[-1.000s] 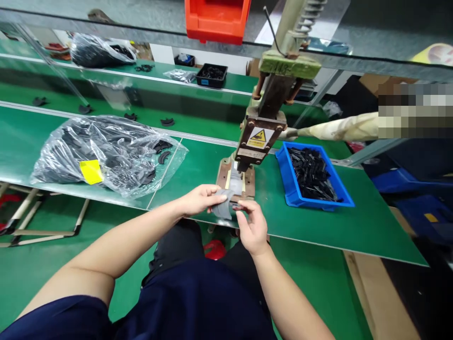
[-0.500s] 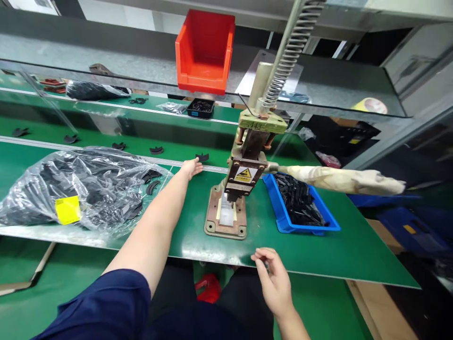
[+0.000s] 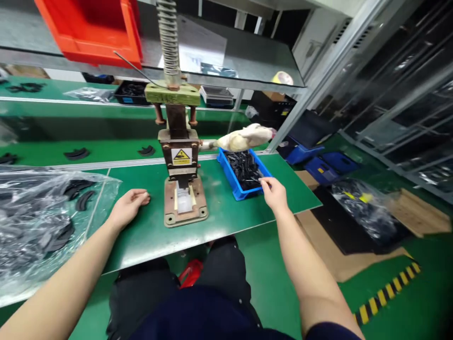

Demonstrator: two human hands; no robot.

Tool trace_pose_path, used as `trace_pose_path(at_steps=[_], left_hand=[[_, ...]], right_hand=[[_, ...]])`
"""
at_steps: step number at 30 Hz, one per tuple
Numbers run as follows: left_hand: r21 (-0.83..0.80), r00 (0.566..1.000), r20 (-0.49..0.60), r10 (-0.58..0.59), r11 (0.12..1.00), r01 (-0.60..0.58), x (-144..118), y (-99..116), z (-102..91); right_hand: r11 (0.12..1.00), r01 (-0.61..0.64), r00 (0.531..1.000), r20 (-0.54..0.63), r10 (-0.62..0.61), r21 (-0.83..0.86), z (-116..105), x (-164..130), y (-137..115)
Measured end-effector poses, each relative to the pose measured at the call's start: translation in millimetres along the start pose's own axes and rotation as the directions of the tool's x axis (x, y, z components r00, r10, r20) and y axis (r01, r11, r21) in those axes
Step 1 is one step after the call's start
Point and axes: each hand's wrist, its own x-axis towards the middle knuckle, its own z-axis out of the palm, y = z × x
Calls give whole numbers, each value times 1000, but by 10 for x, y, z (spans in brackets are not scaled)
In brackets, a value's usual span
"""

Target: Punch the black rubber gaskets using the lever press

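My left hand [image 3: 129,206] lies palm down on the green table [image 3: 230,212], just left of the hand press [image 3: 179,156], and holds nothing. The press base [image 3: 169,218] carries a pale piece [image 3: 184,204] under the ram. My right hand [image 3: 275,192] reaches to the near right corner of the blue bin [image 3: 230,179] of small black parts [image 3: 244,167]. Its fingertips touch the parts, and I cannot see whether they grip one. The cloth-wrapped press lever [image 3: 244,137] sticks out to the right above the bin.
A clear bag of black curved parts [image 3: 31,222] lies at the left. Loose curved parts [image 3: 76,153] sit on the belt behind. A red bin [image 3: 92,28] stands on the shelf above. Cardboard, a bag [image 3: 364,208] and blue crates [image 3: 320,165] are on the floor at the right.
My left hand drew back from the belt to the table beside the press. My right hand went from the table's front edge up to the blue bin. The view swung right.
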Motion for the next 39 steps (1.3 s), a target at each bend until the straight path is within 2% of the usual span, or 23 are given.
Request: trace_pose_path(at_steps=[4, 8, 12, 15, 18, 21, 24, 27, 30, 32, 34, 37, 39], left_hand=[[141, 998, 50, 45, 989, -52, -492, -222, -21], [262, 994, 7, 106, 959, -104, -812, -239, 115], [394, 988, -19, 156, 909, -136, -909, -145, 226], [430, 985, -8, 171, 890, -151, -920, -78, 250], [432, 984, 0, 177, 887, -160, -933, -42, 252], [421, 982, 7, 186, 891, -172, -945, -33, 251], [405, 981, 12, 193, 896, -181, -929, -69, 232], [355, 979, 1, 203, 915, -190, -895, -144, 201], [270, 966, -84, 245, 939, -215, -940, -170, 231], [251, 940, -141, 310, 930, -269, -1063, -104, 319], [264, 897, -110, 428, 883, -389, -1245, 38, 461], [212, 767, 101, 633, 740, -639, -1515, 312, 715], [138, 692, 221, 687, 680, -720, -1635, 464, 854]], right_hand=[[971, -31, 993, 103, 56, -236, -33, 465, 158], [923, 51, 969, 243, 47, -380, 103, 753, 110], [878, 102, 945, 321, 61, -467, 247, 942, 3], [859, 116, 934, 350, 76, -498, 303, 1001, -69], [874, 109, 934, 350, 74, -473, 294, 979, -124], [922, 74, 952, 301, 48, -380, 216, 898, -171], [975, 18, 979, 204, 28, -221, 96, 761, -239], [1000, -13, 996, 94, 11, 20, 4, 503, -378], [949, -13, 999, 44, -1, 316, 36, 60, -620], [864, -33, 996, 88, -13, 503, 144, -321, -831], [754, -89, 985, 172, -32, 651, 295, -719, -1059], [576, -216, 948, 311, -70, 788, 521, -1225, -1383], [471, -301, 917, 388, -96, 829, 637, -1458, -1556]])
